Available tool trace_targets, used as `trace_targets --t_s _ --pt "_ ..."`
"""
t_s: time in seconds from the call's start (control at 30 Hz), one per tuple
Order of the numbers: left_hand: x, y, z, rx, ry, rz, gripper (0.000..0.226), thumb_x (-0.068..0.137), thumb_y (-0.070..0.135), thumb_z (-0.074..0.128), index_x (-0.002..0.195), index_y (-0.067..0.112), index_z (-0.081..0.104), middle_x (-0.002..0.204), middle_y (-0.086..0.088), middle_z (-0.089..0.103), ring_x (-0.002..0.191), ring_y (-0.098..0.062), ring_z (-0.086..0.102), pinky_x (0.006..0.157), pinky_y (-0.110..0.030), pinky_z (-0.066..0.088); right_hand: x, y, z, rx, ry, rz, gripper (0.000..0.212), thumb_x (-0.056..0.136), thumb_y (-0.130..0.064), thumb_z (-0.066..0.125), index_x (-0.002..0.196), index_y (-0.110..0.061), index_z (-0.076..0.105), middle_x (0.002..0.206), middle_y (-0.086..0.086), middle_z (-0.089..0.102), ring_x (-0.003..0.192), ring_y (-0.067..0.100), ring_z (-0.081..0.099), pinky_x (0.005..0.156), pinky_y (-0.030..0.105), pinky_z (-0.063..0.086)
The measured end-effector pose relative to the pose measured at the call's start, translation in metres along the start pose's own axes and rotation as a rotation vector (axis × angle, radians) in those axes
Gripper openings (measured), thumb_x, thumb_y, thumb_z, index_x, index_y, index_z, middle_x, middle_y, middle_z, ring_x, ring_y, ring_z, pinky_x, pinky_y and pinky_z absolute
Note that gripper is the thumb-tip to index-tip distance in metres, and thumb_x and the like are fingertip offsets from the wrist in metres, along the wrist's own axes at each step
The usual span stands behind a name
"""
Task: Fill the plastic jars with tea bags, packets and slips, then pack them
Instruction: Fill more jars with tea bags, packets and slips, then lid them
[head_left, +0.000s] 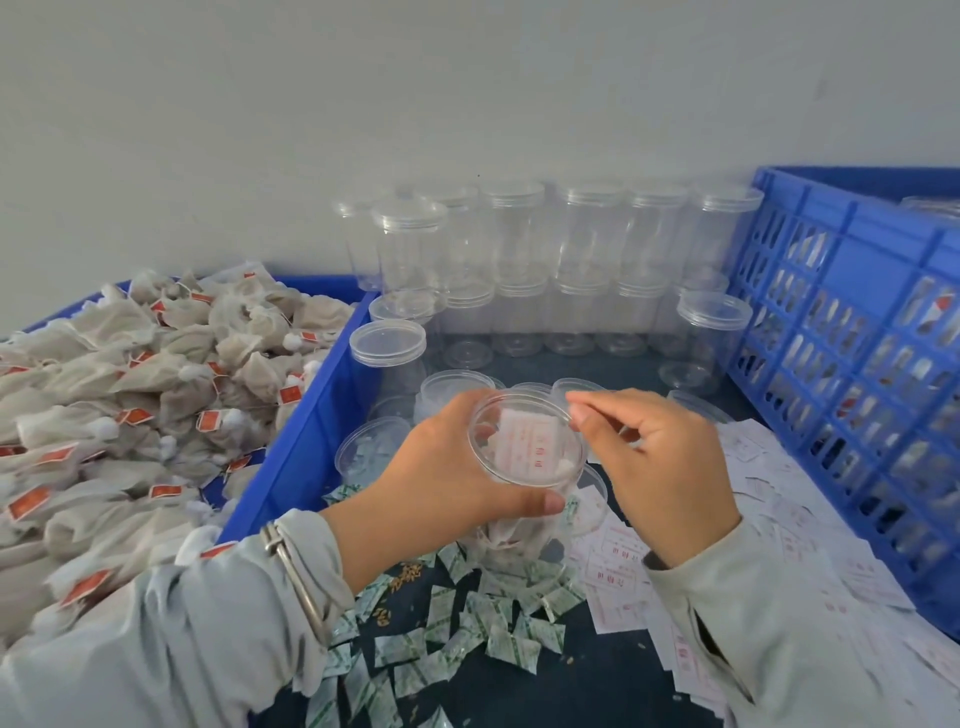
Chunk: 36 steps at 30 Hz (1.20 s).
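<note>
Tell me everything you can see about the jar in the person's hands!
The jar is clear plastic, round and upright on the dark table, among green-printed packets. A clear lid sits at its mouth. Pale tea bags show through its wall, and a white slip with red print lies on top. The left hand wraps its rim; the right hand's fingertips touch the lid's edge.

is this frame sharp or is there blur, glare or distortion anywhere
Head view: soft, even light, no hard shadows; wide-angle bowing tilts the blue crate; left sleeve and nearby tea bags smear with blur; the held jar shows only faint sheen.
</note>
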<state>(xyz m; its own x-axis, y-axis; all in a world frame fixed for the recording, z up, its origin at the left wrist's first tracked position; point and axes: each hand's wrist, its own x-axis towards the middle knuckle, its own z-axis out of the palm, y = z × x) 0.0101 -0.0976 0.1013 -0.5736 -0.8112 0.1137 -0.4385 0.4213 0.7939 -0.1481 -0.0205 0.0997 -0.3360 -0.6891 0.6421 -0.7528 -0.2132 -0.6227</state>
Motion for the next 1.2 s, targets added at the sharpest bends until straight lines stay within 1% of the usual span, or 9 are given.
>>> trace_targets --t_s 0.17,0.3,0.5,0.57,0.67,0.83,1.03,1.13,1.2 --pt "-0.001 0.0 -0.001 -0.026 -0.018 -0.007 0.094 0.045 0.051 0.086 0.127 0.037 0.044 0.119 0.022 0.055 0.111 0.005 0.05 0.079 -0.006 0.034 -0.007 0.0 -0.006 0.031 0.025 -0.032 0.026 0.087 0.0 0.062 0.1 -0.021 0.071 0.084 -0.021 0.06 0.086 -0.002 0.057 0.072 0.002 0.04" --pt "-0.001 0.003 -0.002 -0.055 -0.005 0.001 0.089 0.042 0.056 0.084 0.12 0.041 0.045 0.116 0.024 0.056 0.11 0.006 0.051 0.08 -0.007 0.035 -0.012 0.001 -0.013 -0.04 -0.176 -0.092 0.049 0.072 0.02 0.059 0.097 -0.019 0.074 0.101 -0.007 0.058 0.095 0.004 0.053 0.083 0.004 0.037" --pt "-0.004 0.012 -0.005 -0.154 0.004 0.047 0.104 0.034 0.064 0.085 0.125 0.043 0.04 0.115 0.025 0.058 0.109 0.009 0.053 0.089 -0.015 0.042 -0.015 -0.006 -0.027 -0.072 -0.317 -0.183 0.037 0.07 -0.009 0.082 0.103 -0.019 0.071 0.124 -0.003 0.051 0.101 0.009 0.053 0.091 0.004 0.034" --pt "-0.006 0.019 -0.006 -0.224 0.007 0.077 0.099 0.035 0.06 0.08 0.125 0.044 0.041 0.114 0.026 0.06 0.108 0.01 0.054 0.084 -0.012 0.043 -0.012 -0.013 -0.035 -0.091 -0.285 -0.231 0.03 0.072 -0.019 0.08 0.1 -0.016 0.071 0.122 -0.001 0.055 0.102 0.016 0.058 0.091 0.014 0.041" --pt "-0.009 0.036 -0.005 -0.309 0.021 0.138 0.09 0.037 0.056 0.079 0.12 0.044 0.045 0.116 0.023 0.062 0.109 0.007 0.056 0.089 -0.021 0.047 -0.003 -0.025 -0.054 -0.114 -0.233 -0.315 0.025 0.072 -0.025 0.075 0.093 -0.011 0.071 0.106 0.002 0.062 0.095 0.017 0.06 0.085 0.028 0.047" --pt "-0.005 0.084 0.0 -0.377 0.013 0.261 0.079 0.041 0.054 0.076 0.115 0.036 0.055 0.113 0.023 0.064 0.104 0.008 0.059 0.078 -0.008 0.049 0.012 -0.036 -0.103 -0.175 -0.168 -0.399 0.025 0.074 -0.024 0.073 0.091 -0.006 0.07 0.091 0.001 0.059 0.079 0.003 0.05 0.073 0.02 0.045" --pt "0.023 0.158 0.019 -0.413 -0.022 0.432 0.076 0.044 0.052 0.073 0.115 0.033 0.053 0.116 0.015 0.063 0.108 0.007 0.058 0.09 -0.018 0.049 0.032 -0.036 -0.169 -0.33 0.035 -0.43 0.025 0.074 -0.02 0.075 0.091 -0.003 0.07 0.09 0.004 0.059 0.076 0.001 0.044 0.075 0.012 0.041" --pt "0.041 0.2 0.038 -0.439 0.023 0.506 0.061 0.045 0.056 0.07 0.1 0.034 0.054 0.096 0.025 0.067 0.099 0.008 0.061 0.086 -0.019 0.05 0.046 -0.035 -0.208 -0.423 0.135 -0.417 0.025 0.073 -0.022 0.077 0.091 -0.005 0.07 0.089 0.0 0.056 0.074 0.0 0.044 0.075 0.007 0.038" --pt "0.054 0.228 0.051 -0.427 0.081 0.559 0.057 0.049 0.062 0.068 0.096 0.031 0.057 0.092 0.017 0.068 0.095 0.002 0.063 0.086 -0.021 0.049 0.059 -0.035 -0.235 -0.474 0.195 -0.418 0.026 0.073 -0.023 0.077 0.091 -0.006 0.071 0.089 -0.004 0.053 0.072 0.002 0.045 0.073 0.006 0.037"
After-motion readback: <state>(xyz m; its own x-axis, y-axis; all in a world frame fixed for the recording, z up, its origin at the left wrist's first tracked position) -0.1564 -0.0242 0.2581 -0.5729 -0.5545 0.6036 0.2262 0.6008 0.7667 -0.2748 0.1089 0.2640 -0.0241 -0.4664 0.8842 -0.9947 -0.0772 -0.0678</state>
